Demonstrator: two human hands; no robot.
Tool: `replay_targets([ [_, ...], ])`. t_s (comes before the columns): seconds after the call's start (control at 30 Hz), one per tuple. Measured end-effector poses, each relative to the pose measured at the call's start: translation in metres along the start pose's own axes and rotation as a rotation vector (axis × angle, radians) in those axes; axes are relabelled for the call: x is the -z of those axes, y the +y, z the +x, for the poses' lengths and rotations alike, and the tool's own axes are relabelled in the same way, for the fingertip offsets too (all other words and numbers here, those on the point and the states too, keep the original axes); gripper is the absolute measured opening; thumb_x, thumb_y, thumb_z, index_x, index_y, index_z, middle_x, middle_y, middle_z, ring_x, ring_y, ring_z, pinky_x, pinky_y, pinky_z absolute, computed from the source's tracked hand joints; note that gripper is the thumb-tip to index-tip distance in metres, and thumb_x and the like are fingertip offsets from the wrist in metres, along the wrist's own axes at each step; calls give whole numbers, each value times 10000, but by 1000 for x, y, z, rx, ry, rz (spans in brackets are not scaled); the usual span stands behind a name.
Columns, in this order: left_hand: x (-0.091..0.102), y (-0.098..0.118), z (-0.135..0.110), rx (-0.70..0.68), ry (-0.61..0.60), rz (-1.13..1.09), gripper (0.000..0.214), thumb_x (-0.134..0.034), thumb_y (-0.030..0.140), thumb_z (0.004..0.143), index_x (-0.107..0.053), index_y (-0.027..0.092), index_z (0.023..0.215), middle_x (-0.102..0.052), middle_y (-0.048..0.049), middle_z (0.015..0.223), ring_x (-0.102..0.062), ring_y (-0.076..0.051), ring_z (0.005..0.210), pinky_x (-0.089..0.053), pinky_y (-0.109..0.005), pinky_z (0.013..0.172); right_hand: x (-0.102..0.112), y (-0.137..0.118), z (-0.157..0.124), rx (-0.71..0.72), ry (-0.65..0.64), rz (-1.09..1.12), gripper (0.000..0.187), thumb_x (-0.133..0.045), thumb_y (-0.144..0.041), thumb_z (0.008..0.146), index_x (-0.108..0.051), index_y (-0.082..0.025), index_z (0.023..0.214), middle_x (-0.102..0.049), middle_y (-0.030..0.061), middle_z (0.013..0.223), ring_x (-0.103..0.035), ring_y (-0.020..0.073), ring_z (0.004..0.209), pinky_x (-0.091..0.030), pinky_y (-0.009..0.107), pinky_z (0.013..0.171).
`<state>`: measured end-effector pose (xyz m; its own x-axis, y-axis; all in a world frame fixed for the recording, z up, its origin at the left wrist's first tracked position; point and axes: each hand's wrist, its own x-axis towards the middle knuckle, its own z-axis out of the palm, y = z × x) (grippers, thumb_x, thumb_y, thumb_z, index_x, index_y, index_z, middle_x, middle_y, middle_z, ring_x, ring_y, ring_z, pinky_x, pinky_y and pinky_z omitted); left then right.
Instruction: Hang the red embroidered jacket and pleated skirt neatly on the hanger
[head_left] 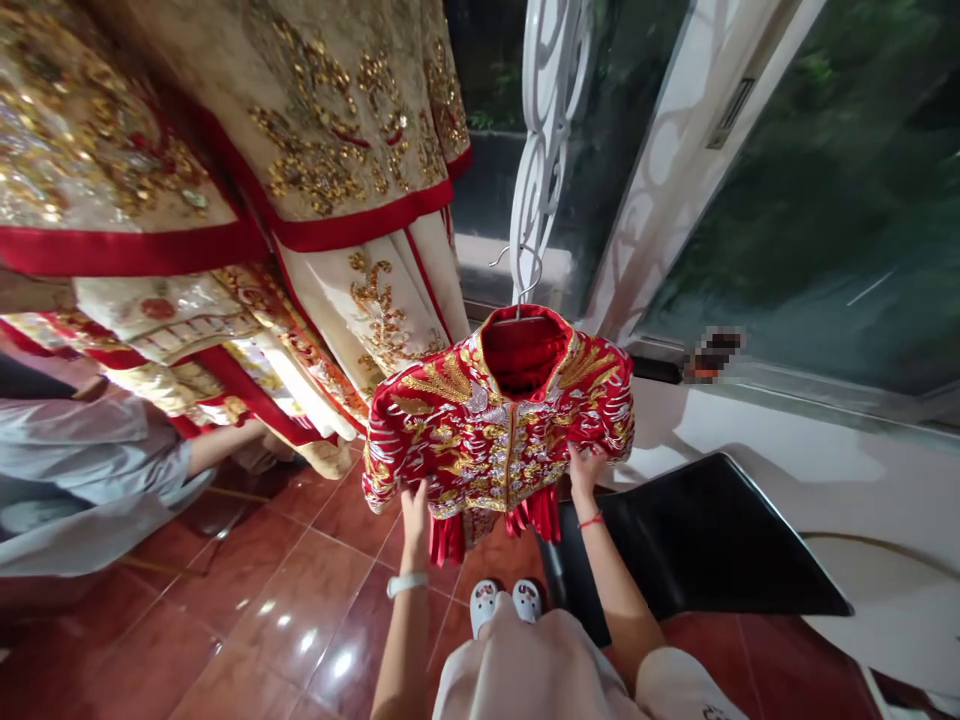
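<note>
A red jacket [480,440] with dense gold and silver embroidery hangs in front of me on a hanger [531,285], whose metal hook rises from the collar. Red tassels dangle from its lower edge. My left hand [415,500] grips the jacket near its lower left side, thumb on the front and the other fingers hidden behind the cloth. On the other side, my right hand [585,470] holds it the same way near the right sleeve. The hook stands in front of a white scrollwork post [534,200]; whether they touch, I cannot tell.
Gold-embroidered cream garments with red trim [360,215] hang at the left. Beneath them, a person in light clothing [97,440] is partly visible. A black chair [712,540] stands at my right, below a window [825,200]. Red tiles [300,580] cover the floor.
</note>
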<state>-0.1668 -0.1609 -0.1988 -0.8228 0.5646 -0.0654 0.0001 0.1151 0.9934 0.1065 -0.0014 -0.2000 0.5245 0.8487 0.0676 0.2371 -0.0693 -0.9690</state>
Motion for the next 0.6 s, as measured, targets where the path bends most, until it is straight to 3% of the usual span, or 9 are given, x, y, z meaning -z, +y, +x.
replay_targets([
  [0.07,-6,-3,-29,45,141,22,421,-631,431,793,-557,185,1127,-626,-117,1106,-637,-255,1035,-527,-424,937,12,-9,-37,8,-55,-3,488,-643,-533,671,-537,-173,983,-637,210,1110,-590,371,1091,-445,572,984],
  [0.1,-10,0,-43,31,156,25,415,-623,418,793,-532,189,1128,-612,-107,1095,-634,-242,1010,-526,-418,924,16,-18,-55,39,-158,15,441,-620,-530,726,-545,-184,988,-645,179,1083,-610,337,1046,-482,529,943],
  [0.17,-20,21,-66,-68,39,17,330,-585,391,808,-527,204,1073,-611,-71,1011,-635,-210,917,-533,-376,860,21,-48,-82,135,-420,89,349,-573,-504,839,-565,-208,1024,-662,119,1046,-643,265,969,-534,420,849],
  [0.23,-33,62,-77,-241,-201,10,209,-556,358,820,-559,210,968,-625,-43,896,-632,-183,824,-522,-319,787,16,-89,-93,240,-548,166,305,-542,-459,914,-568,-225,1107,-675,88,1041,-661,217,916,-544,349,790],
  [0.27,-41,87,-77,-328,-288,33,169,-550,346,824,-574,210,921,-628,-29,836,-623,-170,769,-509,-294,745,11,-110,-93,296,-548,185,302,-530,-435,934,-565,-225,1148,-682,78,1018,-663,203,872,-544,335,771],
  [0.33,-58,139,-68,-486,-331,96,148,-566,351,829,-587,207,857,-629,-8,743,-596,-151,678,-468,-261,675,-1,-149,-85,424,-535,154,259,-538,-393,944,-599,-216,1123,-702,71,961,-667,200,820,-539,334,768],
  [0.43,-82,198,-45,-598,-274,270,234,-656,427,809,-598,202,780,-634,10,652,-564,-132,579,-386,-232,593,-19,-182,-69,539,-457,25,151,-584,-316,917,-667,-189,918,-737,113,883,-683,251,818,-529,373,798],
  [0.5,-93,214,-32,-625,-193,378,274,-674,454,815,-597,198,754,-650,3,650,-559,-131,565,-336,-230,572,-25,-184,-66,541,-440,-12,165,-583,-291,915,-677,-179,840,-749,136,850,-692,271,786,-529,379,770],
  [0.6,-99,212,-25,-653,-181,441,248,-624,399,863,-583,192,734,-639,-5,636,-532,-128,549,-296,-232,562,-25,-173,-74,540,-532,34,198,-567,-306,930,-684,-177,836,-755,122,822,-701,261,742,-529,350,719],
])
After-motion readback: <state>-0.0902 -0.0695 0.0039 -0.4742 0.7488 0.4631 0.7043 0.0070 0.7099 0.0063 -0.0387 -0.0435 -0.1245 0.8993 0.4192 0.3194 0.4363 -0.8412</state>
